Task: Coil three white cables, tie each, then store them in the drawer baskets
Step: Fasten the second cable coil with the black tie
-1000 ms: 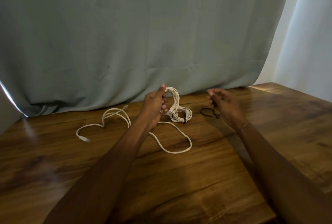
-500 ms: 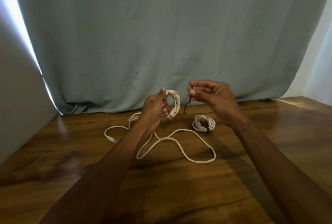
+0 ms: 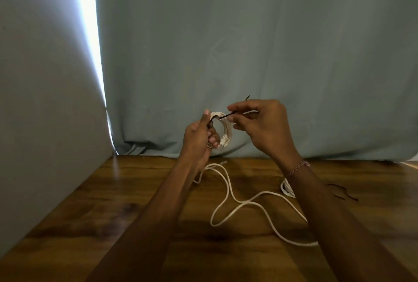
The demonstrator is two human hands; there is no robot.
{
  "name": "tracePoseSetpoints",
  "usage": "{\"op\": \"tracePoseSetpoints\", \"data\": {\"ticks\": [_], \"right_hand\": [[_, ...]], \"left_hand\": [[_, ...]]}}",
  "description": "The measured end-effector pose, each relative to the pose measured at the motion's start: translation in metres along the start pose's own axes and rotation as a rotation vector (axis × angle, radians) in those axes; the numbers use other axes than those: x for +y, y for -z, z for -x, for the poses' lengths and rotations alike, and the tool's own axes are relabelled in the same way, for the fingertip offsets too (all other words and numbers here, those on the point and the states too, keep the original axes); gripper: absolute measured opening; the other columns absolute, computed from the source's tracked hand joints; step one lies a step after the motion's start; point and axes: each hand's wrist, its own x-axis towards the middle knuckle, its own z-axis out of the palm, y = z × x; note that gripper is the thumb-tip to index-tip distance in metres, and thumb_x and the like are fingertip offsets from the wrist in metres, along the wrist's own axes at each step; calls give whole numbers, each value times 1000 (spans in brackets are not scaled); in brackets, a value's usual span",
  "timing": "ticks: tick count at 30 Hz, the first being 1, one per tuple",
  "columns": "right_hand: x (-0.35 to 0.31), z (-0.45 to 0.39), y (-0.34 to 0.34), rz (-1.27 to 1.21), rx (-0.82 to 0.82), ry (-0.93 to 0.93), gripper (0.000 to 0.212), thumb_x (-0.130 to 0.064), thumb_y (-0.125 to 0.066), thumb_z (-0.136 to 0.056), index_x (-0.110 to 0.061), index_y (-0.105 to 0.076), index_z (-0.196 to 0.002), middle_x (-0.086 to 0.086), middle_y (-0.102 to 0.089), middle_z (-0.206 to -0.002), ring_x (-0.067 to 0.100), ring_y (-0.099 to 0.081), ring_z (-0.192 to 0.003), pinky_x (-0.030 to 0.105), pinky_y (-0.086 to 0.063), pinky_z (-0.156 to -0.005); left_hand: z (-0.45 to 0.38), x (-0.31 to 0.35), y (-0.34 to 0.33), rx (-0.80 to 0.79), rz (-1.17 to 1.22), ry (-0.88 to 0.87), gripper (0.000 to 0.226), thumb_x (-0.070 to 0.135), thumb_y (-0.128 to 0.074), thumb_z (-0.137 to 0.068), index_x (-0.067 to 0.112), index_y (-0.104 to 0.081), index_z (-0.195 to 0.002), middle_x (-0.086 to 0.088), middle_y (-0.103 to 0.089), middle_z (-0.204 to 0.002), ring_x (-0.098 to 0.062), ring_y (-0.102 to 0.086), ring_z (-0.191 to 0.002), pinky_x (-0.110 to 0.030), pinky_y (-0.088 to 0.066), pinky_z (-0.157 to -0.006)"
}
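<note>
Mid-frame, left hand (image 3: 198, 136) gripping a coiled white cable (image 3: 224, 130), right hand (image 3: 262, 125) pinching a black tie (image 3: 233, 114) across it — loose cable (image 3: 244, 202) on the wooden table (image 3: 113, 213), lower right.

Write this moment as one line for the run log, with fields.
step: tying coil | left hand: holds coiled cable | right hand: pinches black tie | loose cable: on table

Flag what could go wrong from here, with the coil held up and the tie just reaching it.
1. The left hand grips the coiled cable on one side only; the loops could spring apart before the black tie, pinched by the right hand, closes.
2. The thin tie may slip from that pinch.
3. The loose cable sprawls on the table under the forearms and could get dragged.
</note>
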Motion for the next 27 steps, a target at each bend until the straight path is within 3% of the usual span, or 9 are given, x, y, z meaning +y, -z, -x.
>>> {"op": "tracePoseSetpoints", "data": {"ticks": [3, 6, 8, 10, 12, 14, 16, 23, 27], "right_hand": [[8, 2, -11, 253, 15, 137, 15, -15, -79, -85, -13, -81, -101, 2, -74, -88, 9, -68, -73, 30, -62, -69], [15, 8, -14, 523, 20, 140, 17, -28, -79, -84, -23, -80, -101, 3, -54, -101, 14, -51, -94, 12, -38, -69], [17, 10, -14, 637, 31, 139, 16, -33, -79, -84, -26, -81, -98, 10, -50, -122, 25, -44, -115, 20, -41, -79], [16, 10, -12, 703, 37, 192, 14, -34, -80, -83, -27, -81, -95, 11, -53, -136, 31, -45, -123, 35, -45, -87], [13, 8, -8, 696, 1, 238, 16, -36, -78, -85, -26, -81, -97, 6, -66, -124, 26, -57, -112, 37, -45, -85], [9, 8, -4, 625, -32, 242, 20, -39, -73, -89, -26, -81, -102, 0, -76, -102, 16, -64, -90, 28, -46, -74], [5, 10, -3, 552, -47, 202, 22, -41, -72, -90, -26, -81, -105, -4, -78, -93, 10, -65, -78, 23, -47, -67], [-7, 17, -4, 584, 91, 179, 19, -40, -74, -90, -25, -81, -100, -5, -77, -82, 11, -67, -69, 30, -56, -61], [-9, 19, -9, 629, 85, 140, 22, -39, -72, -91, -23, -81, -101, -3, -77, -82, 15, -67, -70, 30, -56, -61]], "left_hand": [[-3, 6, 5, 14, 40, -10, 37, 36, -52, -105, 11, -52, -78, -1, -34, -54, -10, -35, -44, -21, -34, -42], [-6, 10, 10, 30, 16, -11, 34, 37, -53, -104, 10, -56, -84, -1, -35, -56, -10, -36, -46, -21, -35, -43], [-8, 9, 13, 37, -2, -12, 33, 37, -53, -104, 8, -58, -90, -2, -37, -58, -10, -37, -46, -22, -36, -43], [-9, 8, 15, 37, -8, -3, 34, 38, -52, -104, 6, -59, -96, -3, -37, -58, -10, -37, -46, -22, -37, -43], [-9, 7, 15, 38, -13, -1, 34, 38, -51, -104, 6, -59, -97, -3, -38, -57, -11, -37, -46, -22, -37, -44], [-10, 8, 15, 48, -18, -2, 35, 38, -51, -104, 7, -57, -88, -2, -38, -56, -11, -37, -46, -22, -37, -44], [-10, 9, 16, 59, -9, -4, 37, 38, -52, -104, 10, -53, -80, -1, -39, -54, -11, -38, -45, -22, -36, -43], [-11, 11, 18, 85, 18, -22, 39, 37, -50, -105, 11, -52, -77, 1, -39, -52, -11, -36, -46, -22, -35, -43], [-8, 10, 14, 105, -30, -50, 39, 37, -50, -105, 10, -52, -77, 0, -40, -53, -11, -37, -46, -22, -37, -43]]}}
